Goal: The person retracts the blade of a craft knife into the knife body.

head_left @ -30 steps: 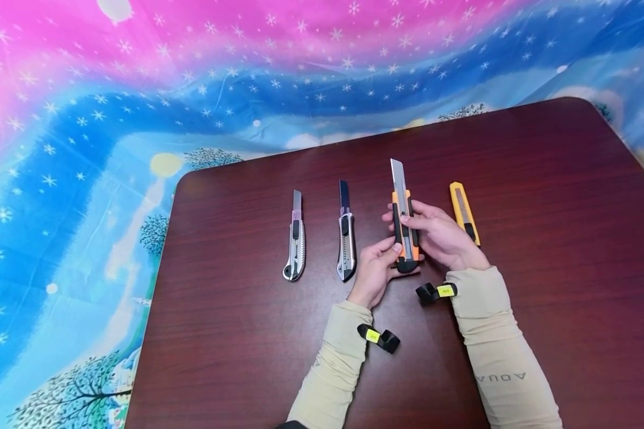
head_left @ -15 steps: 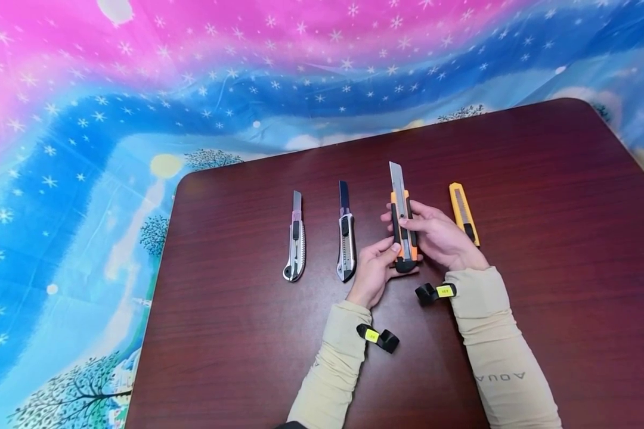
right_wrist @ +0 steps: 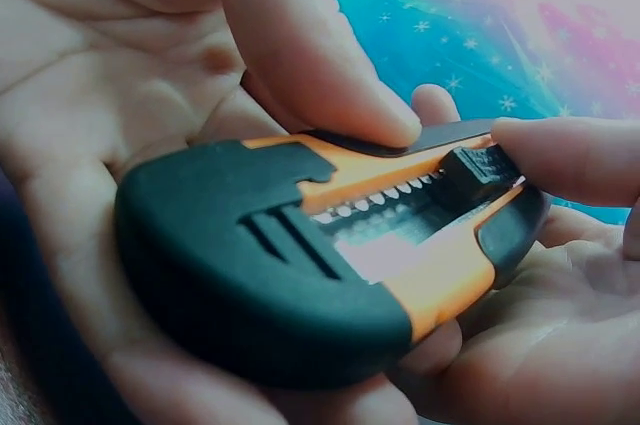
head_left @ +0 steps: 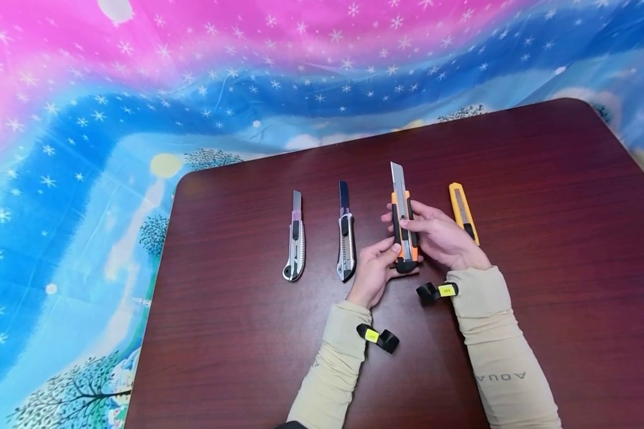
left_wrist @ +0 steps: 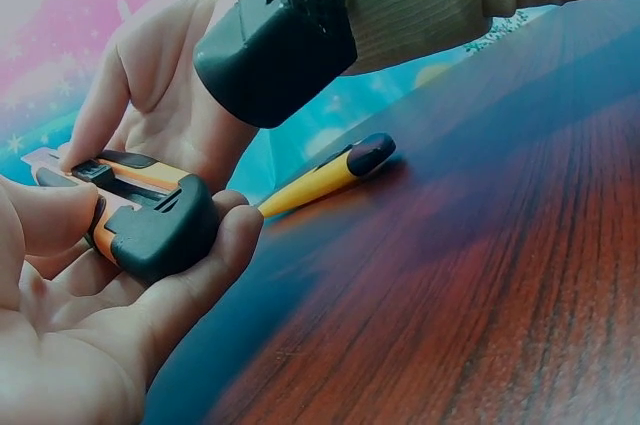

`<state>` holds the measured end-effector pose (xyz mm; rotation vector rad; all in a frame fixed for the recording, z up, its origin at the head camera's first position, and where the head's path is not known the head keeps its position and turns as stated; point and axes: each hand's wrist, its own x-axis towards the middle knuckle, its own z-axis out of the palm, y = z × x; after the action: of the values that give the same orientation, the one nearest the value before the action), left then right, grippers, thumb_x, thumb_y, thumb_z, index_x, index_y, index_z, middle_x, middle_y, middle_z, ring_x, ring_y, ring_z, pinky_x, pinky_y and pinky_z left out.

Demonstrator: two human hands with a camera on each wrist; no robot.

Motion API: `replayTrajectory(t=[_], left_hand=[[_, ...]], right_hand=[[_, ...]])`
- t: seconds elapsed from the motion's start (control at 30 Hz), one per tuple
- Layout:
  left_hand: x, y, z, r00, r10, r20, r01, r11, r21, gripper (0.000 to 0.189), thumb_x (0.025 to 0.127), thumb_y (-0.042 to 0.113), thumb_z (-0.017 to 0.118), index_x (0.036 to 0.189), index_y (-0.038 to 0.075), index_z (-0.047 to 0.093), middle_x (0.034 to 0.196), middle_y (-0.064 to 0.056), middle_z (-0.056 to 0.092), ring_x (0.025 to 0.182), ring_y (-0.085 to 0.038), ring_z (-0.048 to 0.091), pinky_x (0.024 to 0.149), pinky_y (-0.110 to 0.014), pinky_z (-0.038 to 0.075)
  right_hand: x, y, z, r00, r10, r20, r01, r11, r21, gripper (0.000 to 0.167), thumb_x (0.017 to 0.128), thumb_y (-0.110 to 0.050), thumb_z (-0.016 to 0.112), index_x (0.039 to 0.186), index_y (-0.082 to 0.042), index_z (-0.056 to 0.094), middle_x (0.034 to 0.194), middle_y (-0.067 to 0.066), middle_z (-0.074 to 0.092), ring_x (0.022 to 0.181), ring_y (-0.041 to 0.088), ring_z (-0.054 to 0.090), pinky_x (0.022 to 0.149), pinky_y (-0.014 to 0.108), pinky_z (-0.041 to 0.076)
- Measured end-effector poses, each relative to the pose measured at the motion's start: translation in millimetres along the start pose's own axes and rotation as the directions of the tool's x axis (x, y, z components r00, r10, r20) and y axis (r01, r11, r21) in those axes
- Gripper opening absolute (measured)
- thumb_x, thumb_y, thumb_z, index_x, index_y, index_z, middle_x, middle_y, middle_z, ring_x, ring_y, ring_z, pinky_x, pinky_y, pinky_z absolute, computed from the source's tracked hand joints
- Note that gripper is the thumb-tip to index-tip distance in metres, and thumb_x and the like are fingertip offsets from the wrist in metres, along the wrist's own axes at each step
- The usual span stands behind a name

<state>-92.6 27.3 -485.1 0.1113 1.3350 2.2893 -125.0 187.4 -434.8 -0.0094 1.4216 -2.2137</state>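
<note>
Both hands hold an orange-and-black snap-off utility knife [head_left: 406, 241] above the table, its wide silver blade [head_left: 396, 174] extended and pointing away. My left hand [head_left: 372, 268] grips the black butt end, thumb on the side and fingers underneath. From the right side, my right hand [head_left: 445, 235] pinches the upper handle, with its thumb [right_wrist: 575, 160] at the black slider [right_wrist: 475, 175]. In the left wrist view the knife's butt [left_wrist: 170, 235] faces the camera, over the left fingers. The blade is mostly hidden in both wrist views.
Left of the hands lie two silver utility knives, one with a grey blade [head_left: 297, 201] and one with a dark blade [head_left: 344, 195]. A yellow utility knife [head_left: 463, 211] lies to the right. The dark red table [head_left: 236, 333] meets a snowflake-printed cloth [head_left: 279, 89].
The orange-and-black knife's blade tip has come slightly nearer the person since a second ago. Both hands keep nearly the same hold and place. The other knives have not moved.
</note>
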Motion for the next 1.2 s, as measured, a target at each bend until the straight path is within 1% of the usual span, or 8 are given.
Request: replayTrajectory(t=[0.27, 0.47, 0.7, 0.97, 1.07, 1.2], left_hand=[[1.1, 1.1, -0.6, 1.0, -0.008, 0.003, 0.008, 1.0, -0.013, 0.035, 0.101, 0.007, 0.044, 0.133, -0.005, 0.053, 0.123, -0.038, 0.057, 0.113, -0.057, 0.052, 0.086, -0.049, 0.057], [1.2, 2.0, -0.6, 1.0, -0.008, 0.003, 0.008, 1.0, -0.014, 0.036, 0.101, 0.006, 0.045, 0.133, -0.007, 0.052, 0.124, -0.037, 0.057, 0.112, -0.057, 0.052, 0.087, -0.05, 0.057], [1.1, 3.2, -0.4, 1.0, 0.008, -0.001, -0.008, 1.0, -0.007, 0.036, 0.101, 0.007, 0.044, 0.133, -0.006, 0.052, 0.125, -0.034, 0.058, 0.11, -0.054, 0.056, 0.086, -0.05, 0.058], [1.0, 4.0, -0.9, 1.0, -0.004, -0.003, 0.004, 1.0, -0.005, 0.037, 0.101, 0.006, 0.044, 0.134, -0.008, 0.05, 0.125, -0.036, 0.056, 0.111, -0.055, 0.054, 0.088, -0.05, 0.057], [1.0, 3.9, -1.1, 1.0, -0.001, -0.009, 0.001, 1.0, -0.003, 0.037, 0.1, 0.006, 0.044, 0.134, -0.009, 0.05, 0.126, -0.036, 0.056, 0.111, -0.055, 0.054, 0.088, -0.05, 0.057], [1.4, 3.2, -2.2, 1.0, 0.011, -0.014, -0.011, 1.0, 0.003, 0.036, 0.1, 0.006, 0.044, 0.133, -0.008, 0.051, 0.124, -0.038, 0.056, 0.11, -0.054, 0.056, 0.087, -0.05, 0.057]], right_hand=[[-0.9, -1.0, 0.7, 1.0, 0.013, 0.006, -0.013, 1.0, 0.003, 0.05, 0.098, 0.0, 0.048, 0.145, -0.008, 0.033, 0.117, -0.004, 0.067, 0.122, 0.014, 0.05, 0.094, 0.024, 0.048], [-0.5, -0.6, -0.4, 1.0, 0.01, 0.015, -0.01, 1.0, 0.006, 0.049, 0.098, 0.0, 0.048, 0.144, -0.009, 0.034, 0.119, -0.003, 0.066, 0.123, 0.014, 0.05, 0.093, 0.025, 0.048], [0.3, 0.8, -1.7, 0.998, -0.008, 0.055, 0.007, 1.0, 0.022, 0.05, 0.098, 0.002, 0.047, 0.145, -0.011, 0.035, 0.121, -0.002, 0.066, 0.121, 0.014, 0.054, 0.093, 0.025, 0.049], [0.6, 2.4, -3.7, 0.994, -0.029, 0.106, 0.023, 0.998, 0.062, 0.05, 0.098, 0.003, 0.045, 0.145, -0.012, 0.034, 0.121, 0.0, 0.065, 0.116, 0.013, 0.058, 0.089, 0.025, 0.052], [0.7, 3.1, -4.2, 0.992, -0.035, 0.124, 0.026, 0.997, 0.078, 0.05, 0.098, 0.004, 0.044, 0.144, -0.013, 0.035, 0.122, 0.001, 0.064, 0.116, 0.013, 0.057, 0.09, 0.025, 0.052], [1.4, 4.4, -4.3, 0.987, -0.055, 0.151, 0.043, 0.996, 0.083, 0.054, 0.097, 0.006, 0.044, 0.147, -0.011, 0.031, 0.124, 0.002, 0.063, 0.114, 0.013, 0.058, 0.092, 0.025, 0.052]])
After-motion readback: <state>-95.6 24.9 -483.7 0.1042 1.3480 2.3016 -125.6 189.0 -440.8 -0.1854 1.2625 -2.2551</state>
